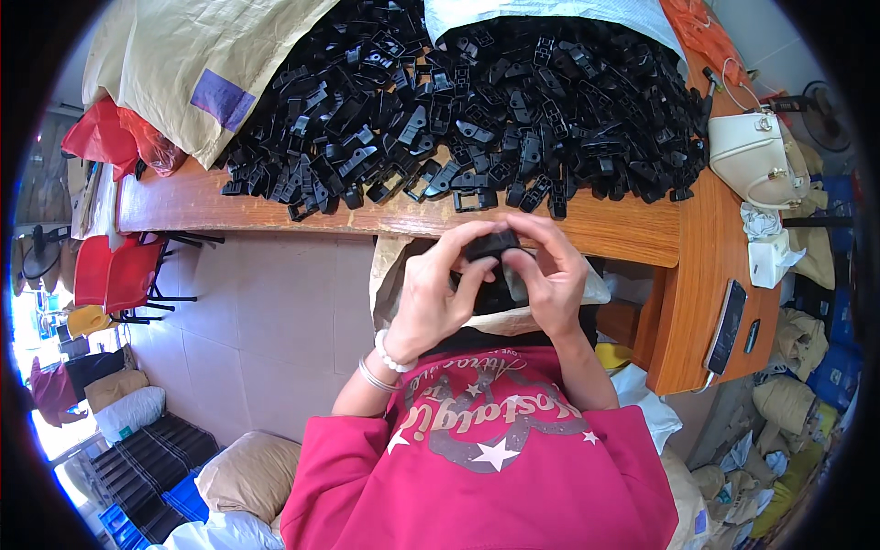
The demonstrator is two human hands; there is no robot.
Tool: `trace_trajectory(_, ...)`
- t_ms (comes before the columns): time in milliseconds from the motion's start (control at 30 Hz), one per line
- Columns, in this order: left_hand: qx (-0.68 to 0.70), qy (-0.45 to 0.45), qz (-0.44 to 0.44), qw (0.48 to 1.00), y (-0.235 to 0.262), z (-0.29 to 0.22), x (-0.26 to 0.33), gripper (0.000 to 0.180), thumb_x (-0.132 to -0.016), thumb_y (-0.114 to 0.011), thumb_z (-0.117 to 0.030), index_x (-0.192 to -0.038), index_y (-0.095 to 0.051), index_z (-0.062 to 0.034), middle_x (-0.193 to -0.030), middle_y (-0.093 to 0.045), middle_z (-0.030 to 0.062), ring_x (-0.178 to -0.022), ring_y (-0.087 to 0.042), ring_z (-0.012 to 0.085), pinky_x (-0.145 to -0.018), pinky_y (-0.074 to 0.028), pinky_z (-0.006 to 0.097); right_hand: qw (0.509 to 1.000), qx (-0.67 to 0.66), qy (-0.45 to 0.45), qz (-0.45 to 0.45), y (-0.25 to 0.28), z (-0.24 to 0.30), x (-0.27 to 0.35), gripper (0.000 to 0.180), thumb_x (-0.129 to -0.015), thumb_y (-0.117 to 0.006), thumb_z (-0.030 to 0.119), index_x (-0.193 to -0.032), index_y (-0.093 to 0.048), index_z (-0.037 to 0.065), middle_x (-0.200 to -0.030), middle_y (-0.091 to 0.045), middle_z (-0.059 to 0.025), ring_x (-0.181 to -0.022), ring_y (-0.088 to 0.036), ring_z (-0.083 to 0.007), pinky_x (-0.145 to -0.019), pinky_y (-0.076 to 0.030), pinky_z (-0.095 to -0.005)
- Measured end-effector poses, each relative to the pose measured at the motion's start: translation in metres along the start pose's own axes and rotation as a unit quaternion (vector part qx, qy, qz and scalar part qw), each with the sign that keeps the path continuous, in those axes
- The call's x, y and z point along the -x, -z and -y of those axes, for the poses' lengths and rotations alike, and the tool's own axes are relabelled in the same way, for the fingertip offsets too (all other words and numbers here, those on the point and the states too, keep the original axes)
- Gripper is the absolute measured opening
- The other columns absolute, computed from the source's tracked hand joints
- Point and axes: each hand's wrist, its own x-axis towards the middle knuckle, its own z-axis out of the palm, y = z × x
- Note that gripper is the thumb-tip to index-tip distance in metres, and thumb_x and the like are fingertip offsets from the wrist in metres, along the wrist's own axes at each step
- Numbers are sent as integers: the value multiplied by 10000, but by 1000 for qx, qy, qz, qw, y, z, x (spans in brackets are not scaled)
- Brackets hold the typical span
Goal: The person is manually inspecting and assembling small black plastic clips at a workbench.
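Observation:
Both hands meet in front of me, just off the near edge of the wooden table [275, 216]. Between them is a small black plastic part [491, 246]. My left hand [438, 289], with a white bead bracelet at the wrist, pinches its left side. My right hand [553, 280] grips the other side with thumb and fingers. The fingers cover much of the part, so its full shape is hidden. Below the hands, an open tan sack [390, 275] has dark pieces inside. A large heap of similar black plastic parts [467, 128] spreads over the table.
A tan sack [174, 55] and a white sack [559, 11] lie against the heap. On the right stand a cream handbag [752, 156] and a phone [727, 325]. A red chair [110, 273] is at left. Stuffed sacks [247, 472] sit on the floor.

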Motion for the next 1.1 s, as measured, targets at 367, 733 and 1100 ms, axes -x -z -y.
trace_trajectory(367, -234, -75, -2, 969, 4, 24, -20, 157, -819, -688, -64, -942, -628, 12, -895, -567, 107, -674, -601, 232, -587, -493, 298, 971, 234, 55, -13, 31, 2, -3, 156, -818, -671, 19, -974, -684, 18, -899, -652, -103, -828, -637, -216, -731, -491, -292)
trace_trajectory(733, -241, -28, -37, 969, 2, 31, -29, 155, -802, -697, -17, -862, -557, 9, -911, -626, 93, -648, -603, 153, -589, -486, 246, 879, 467, 42, -90, 37, -24, -12, 341, -764, -748, 126, -1045, -579, 31, -949, -596, -125, -900, -575, -293, -771, -425, -398)
trace_trajectory(1100, 208, 202, 9, 957, -10, 44, -10, 360, -837, -637, 62, -1185, -548, 44, -922, -686, 106, -808, -675, 121, -710, -540, 215, 907, 405, 103, -55, 42, -12, 1, 282, -806, -604, -40, -1074, -646, 39, -996, -591, -116, -898, -565, -255, -747, -426, -364)
